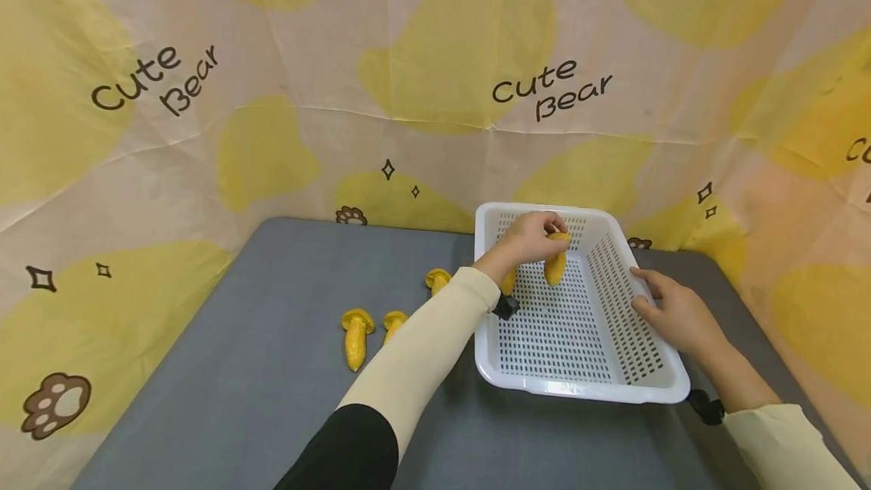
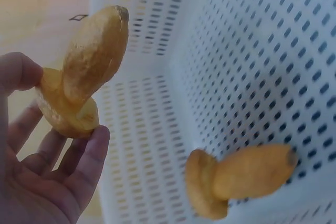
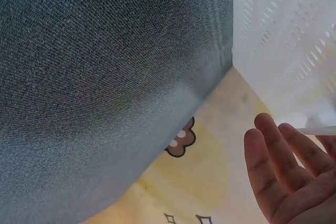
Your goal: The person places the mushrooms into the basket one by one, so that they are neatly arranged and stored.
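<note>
Head view: wall cloth (image 1: 429, 36) above the grey worktop (image 1: 258, 399), lettered "Cute Bear" at left and centre; a third inscription is cut off at the picture's right edge. White basket (image 1: 578, 390), slatted and perforated, stands by the worktop's far right corner. Left hand (image 1: 527, 239) has its grip closed to a pinch, thumb and fingers on the cap of one yellow mushroom (image 1: 556, 262), which hangs stem down over the basket's interior. Right hand (image 1: 680, 316) holds the basket's right rim lightly, thumb inside, fingers outside and little bent (right wrist view). Second mushroom (image 2: 252, 177) lies inside the basket; from the head it is largely hidden by the left hand and wrist. Three more mushrooms (image 1: 355, 339) lie left of the basket, well in from the worktop's left edge (two partly covered by the pale sleeve (image 1: 429, 354)). Whether the sleeve hides others cannot be told.
</note>
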### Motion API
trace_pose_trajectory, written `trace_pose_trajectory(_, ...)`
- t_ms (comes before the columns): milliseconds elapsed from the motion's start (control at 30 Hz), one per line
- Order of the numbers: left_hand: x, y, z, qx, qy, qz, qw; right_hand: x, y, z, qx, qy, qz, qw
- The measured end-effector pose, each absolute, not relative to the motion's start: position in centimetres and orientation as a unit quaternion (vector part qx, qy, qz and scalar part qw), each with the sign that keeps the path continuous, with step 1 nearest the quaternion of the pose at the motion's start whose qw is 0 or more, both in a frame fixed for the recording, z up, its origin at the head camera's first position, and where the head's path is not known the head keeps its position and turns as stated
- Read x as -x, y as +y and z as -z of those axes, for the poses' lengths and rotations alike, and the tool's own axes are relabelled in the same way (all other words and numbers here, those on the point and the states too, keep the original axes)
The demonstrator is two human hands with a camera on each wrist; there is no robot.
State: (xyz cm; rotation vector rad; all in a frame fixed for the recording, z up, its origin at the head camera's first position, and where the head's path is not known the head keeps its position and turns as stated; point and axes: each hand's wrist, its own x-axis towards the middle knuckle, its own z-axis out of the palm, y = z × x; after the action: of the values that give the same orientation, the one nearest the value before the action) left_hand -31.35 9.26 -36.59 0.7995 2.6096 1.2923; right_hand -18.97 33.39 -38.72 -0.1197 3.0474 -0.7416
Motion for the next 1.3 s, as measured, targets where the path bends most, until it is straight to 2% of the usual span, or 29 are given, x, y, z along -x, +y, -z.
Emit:
trace_pose_trajectory(300, 32.1, 11.1, 38.5, -0.250, 0.898, -0.359, 0.055, 19.0, 33.4, 38.9, 0.028, 0.970, 0.240, 0.004)
trace_pose_trajectory(667, 33.1, 11.5, 39.7, -0.276, 0.921, -0.261, 0.083, 18.9, 33.3, 39.1, 0.029, 0.969, 0.244, 0.000)
trace_pose_trajectory(933, 33.3, 11.4, 40.0, -0.243, 0.932, -0.239, 0.121, 18.8, 33.2, 39.0, 0.038, 0.967, 0.250, -0.008)
trace_pose_trajectory(1300, 34.0, 11.6, 40.4, -0.234, 0.933, -0.232, 0.145, 18.8, 33.2, 39.1, 0.031, 0.967, 0.251, -0.004)
